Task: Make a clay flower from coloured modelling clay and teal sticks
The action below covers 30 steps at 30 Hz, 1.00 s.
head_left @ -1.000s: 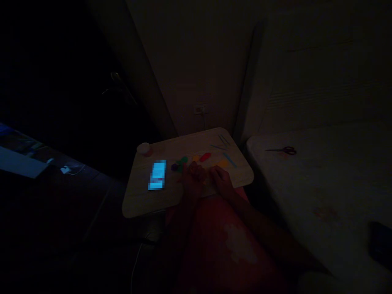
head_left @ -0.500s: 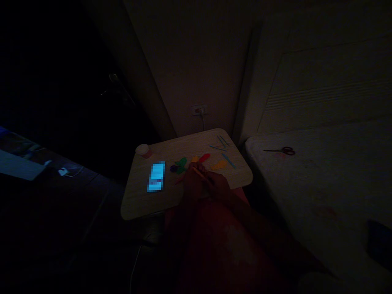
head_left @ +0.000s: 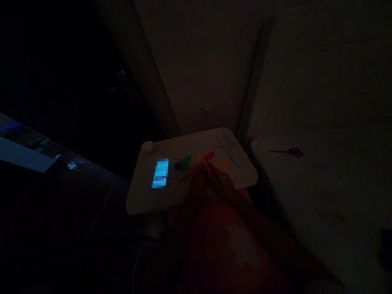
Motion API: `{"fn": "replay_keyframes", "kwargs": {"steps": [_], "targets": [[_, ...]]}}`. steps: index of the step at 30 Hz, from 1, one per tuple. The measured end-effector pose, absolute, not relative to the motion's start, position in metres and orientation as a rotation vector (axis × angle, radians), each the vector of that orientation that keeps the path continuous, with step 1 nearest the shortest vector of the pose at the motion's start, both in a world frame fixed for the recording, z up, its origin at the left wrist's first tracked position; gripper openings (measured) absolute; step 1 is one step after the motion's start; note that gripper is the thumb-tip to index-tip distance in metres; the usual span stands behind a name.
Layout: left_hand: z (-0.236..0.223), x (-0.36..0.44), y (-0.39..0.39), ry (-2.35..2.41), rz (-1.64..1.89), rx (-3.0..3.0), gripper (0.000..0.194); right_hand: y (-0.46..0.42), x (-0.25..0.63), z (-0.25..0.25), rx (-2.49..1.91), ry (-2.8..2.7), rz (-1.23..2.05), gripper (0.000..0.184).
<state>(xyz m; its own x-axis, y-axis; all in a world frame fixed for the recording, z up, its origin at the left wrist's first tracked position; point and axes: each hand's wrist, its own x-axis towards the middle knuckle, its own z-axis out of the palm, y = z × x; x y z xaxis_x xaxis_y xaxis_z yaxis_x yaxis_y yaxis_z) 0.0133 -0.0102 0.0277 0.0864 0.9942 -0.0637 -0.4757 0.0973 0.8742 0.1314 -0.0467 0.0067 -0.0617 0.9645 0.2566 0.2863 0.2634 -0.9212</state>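
Observation:
My left hand [head_left: 199, 176] and my right hand [head_left: 222, 181] meet over the near edge of a small table [head_left: 143, 200]. Both are closed, fingertips together, around a thin orange strip [head_left: 209, 168] that is mostly hidden; the dark makes its material hard to tell. Just beyond the fingers lie a red oval piece [head_left: 209, 156] and a yellow-orange piece [head_left: 199, 158]. Green leaf-like pieces [head_left: 185, 161] with a purple piece [head_left: 177, 165] are left of my hands. A flat yellow piece [head_left: 225, 164] lies to the right, and a reddish strip [head_left: 184, 178] by my left hand.
A glowing phone [head_left: 161, 173] and a pale tub [head_left: 148, 147] stand on the table's left side. Thin blue sticks [head_left: 227, 141] and a wider blue piece [head_left: 233, 160] lie at the right. Scissors [head_left: 288, 152] rest on a pale surface beyond. The room is very dark.
The view has shifted a little and darkened. My hands have drawn closer together, and the orange strip, plainly visible between them before, is now mostly covered by fingers.

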Motion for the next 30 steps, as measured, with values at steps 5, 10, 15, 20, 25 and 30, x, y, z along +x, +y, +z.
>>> {"fn": "replay_keyframes", "kwargs": {"steps": [5, 10, 15, 20, 25, 30], "targets": [[0.025, 0.011, -0.010, 0.837, 1.288, 0.819, 0.042, -0.046, 0.132, 0.004, -1.143, -1.526, 0.940, 0.042], [0.029, 0.013, -0.011, 0.829, 1.289, 0.731, 0.037, -0.045, 0.132, 0.006, -1.137, -1.575, 0.946, 0.047], [0.035, 0.010, -0.012, 0.837, 1.335, 0.801, 0.032, -0.045, 0.135, 0.008, -1.154, -1.588, 0.895, 0.041], [0.037, -0.014, -0.016, 0.966, 1.336, 1.344, 0.006, -0.050, 0.150, 0.012, -1.272, -1.699, 0.600, 0.033], [0.028, -0.034, -0.025, 1.020, 1.225, 1.725, 0.009, -0.054, 0.158, 0.006, -1.394, -1.887, 0.361, 0.025], [0.019, -0.042, -0.027, 1.088, 1.135, 1.976, 0.015, -0.052, 0.155, 0.002, -1.384, -1.900, 0.326, 0.025]]}}
